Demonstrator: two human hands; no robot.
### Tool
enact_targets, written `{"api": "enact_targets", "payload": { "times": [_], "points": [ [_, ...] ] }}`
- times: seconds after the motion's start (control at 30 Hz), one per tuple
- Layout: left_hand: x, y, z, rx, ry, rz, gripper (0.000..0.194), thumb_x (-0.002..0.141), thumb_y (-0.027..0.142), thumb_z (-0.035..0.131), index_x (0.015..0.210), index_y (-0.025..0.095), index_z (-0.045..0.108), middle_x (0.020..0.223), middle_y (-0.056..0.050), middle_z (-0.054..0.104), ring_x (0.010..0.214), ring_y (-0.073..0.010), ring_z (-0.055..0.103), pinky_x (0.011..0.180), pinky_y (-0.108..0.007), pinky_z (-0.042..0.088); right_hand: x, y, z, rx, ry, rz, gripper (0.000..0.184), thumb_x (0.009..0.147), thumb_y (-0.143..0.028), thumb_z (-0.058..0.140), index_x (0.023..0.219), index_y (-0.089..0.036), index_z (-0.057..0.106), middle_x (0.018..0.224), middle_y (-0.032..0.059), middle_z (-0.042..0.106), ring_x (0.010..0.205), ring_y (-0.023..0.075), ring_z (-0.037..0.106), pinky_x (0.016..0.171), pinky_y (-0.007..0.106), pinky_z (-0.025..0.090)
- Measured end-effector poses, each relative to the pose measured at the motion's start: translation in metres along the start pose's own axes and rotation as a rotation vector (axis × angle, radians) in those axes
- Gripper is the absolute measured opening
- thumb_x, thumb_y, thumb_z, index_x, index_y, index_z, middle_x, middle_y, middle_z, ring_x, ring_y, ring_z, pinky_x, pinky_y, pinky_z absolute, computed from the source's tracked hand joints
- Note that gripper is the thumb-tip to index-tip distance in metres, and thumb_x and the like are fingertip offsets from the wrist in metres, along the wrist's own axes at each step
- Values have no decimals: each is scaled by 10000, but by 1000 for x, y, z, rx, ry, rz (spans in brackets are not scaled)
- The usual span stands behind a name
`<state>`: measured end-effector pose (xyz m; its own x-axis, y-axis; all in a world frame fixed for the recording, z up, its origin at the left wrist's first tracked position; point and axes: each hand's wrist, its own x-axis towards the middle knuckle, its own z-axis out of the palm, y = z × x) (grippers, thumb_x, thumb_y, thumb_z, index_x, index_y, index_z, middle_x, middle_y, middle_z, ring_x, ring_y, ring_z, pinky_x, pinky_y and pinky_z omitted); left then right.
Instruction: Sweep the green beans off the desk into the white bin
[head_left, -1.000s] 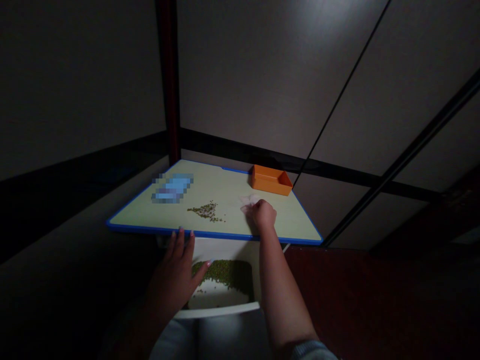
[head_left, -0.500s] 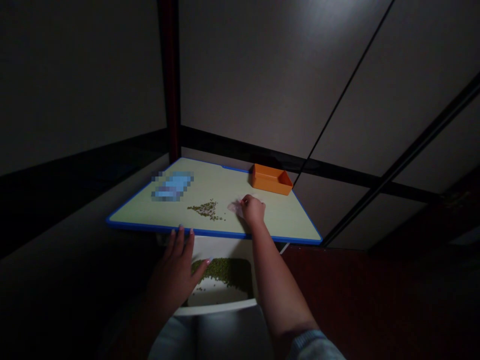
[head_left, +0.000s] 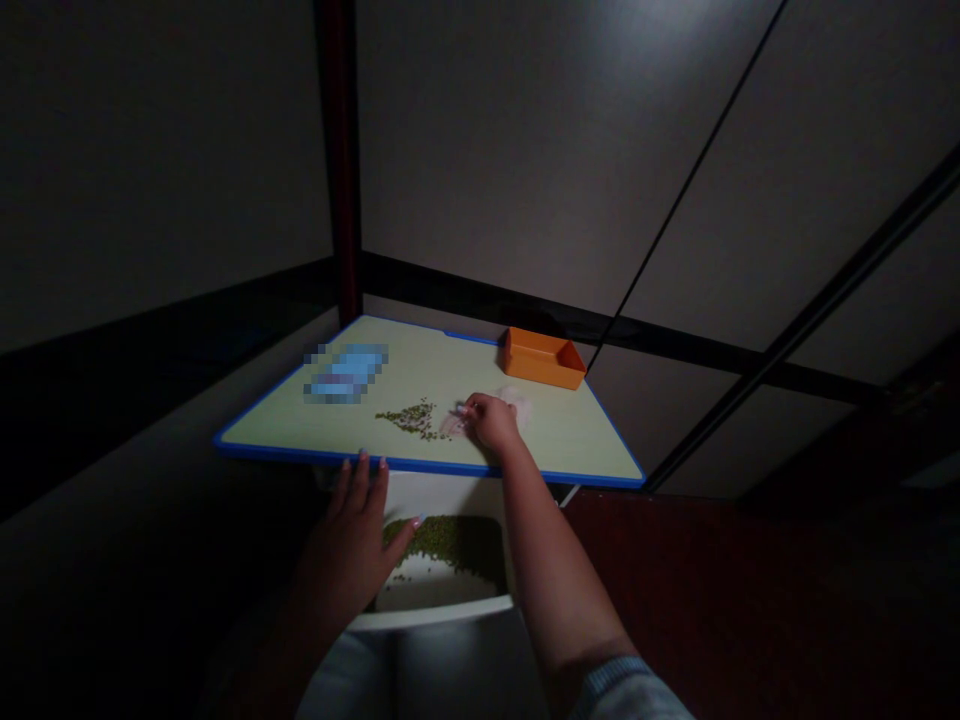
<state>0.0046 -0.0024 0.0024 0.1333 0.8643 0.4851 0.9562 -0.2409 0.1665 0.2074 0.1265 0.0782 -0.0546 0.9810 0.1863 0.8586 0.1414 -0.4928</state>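
Note:
My right hand [head_left: 491, 425] is closed, fingertips pinched low over the pale tabletop [head_left: 420, 360]. Pale pinkish-white stuff [head_left: 454, 425] shows at its fingertips and also behind the hand; I cannot tell its kind or what the pinch holds. Just left of it lies a loose scatter of small green beans [head_left: 411, 416]. With fingers spread, my left hand [head_left: 360, 535] rests its fingertips at the table's blue front edge. Its thumb reaches over an open white drawer [head_left: 442, 608], which holds many more green beans [head_left: 457, 540] heaped toward the back and right.
An orange open box [head_left: 544, 360] stands at the table's back right. A blurred-out light blue item [head_left: 346, 373] lies at the left. Pale panelled walls [head_left: 480, 180] rise behind, and a dark red floor [head_left: 630, 580] is at the right.
My right hand has moved a little left toward the scattered beans. The pinkish stuff at its fingertips now reaches further left, and more shows behind the hand. My left hand has stayed put.

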Motion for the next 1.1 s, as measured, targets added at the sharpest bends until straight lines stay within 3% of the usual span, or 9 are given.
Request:
{"api": "enact_targets", "payload": {
  "times": [0.43, 1.1],
  "points": [
    [1, 1, -3, -20, -18, -13, 778, 784, 580, 442, 1358, 59, 376, 1489, -257, 290, 1401, -386, 219, 1062, -510, 369, -13, 10, -9, 139, -33, -47, 164, 874, -307, 545, 805, -209, 656, 737, -17, 685, 788, 152, 592, 950, 384, 261],
    [1, -1, -1, -9, -7, -3, 790, 785, 576, 442, 1371, 56, 350, 1492, -258, 292, 1406, -386, 204, 1068, -502, 366, -24, 6, -17, 174, -58, -75, 133, 848, -253, 555, 779, -196, 654, 679, -28, 653, 700, 136, 559, 817, 287, 347]
  ]
}}
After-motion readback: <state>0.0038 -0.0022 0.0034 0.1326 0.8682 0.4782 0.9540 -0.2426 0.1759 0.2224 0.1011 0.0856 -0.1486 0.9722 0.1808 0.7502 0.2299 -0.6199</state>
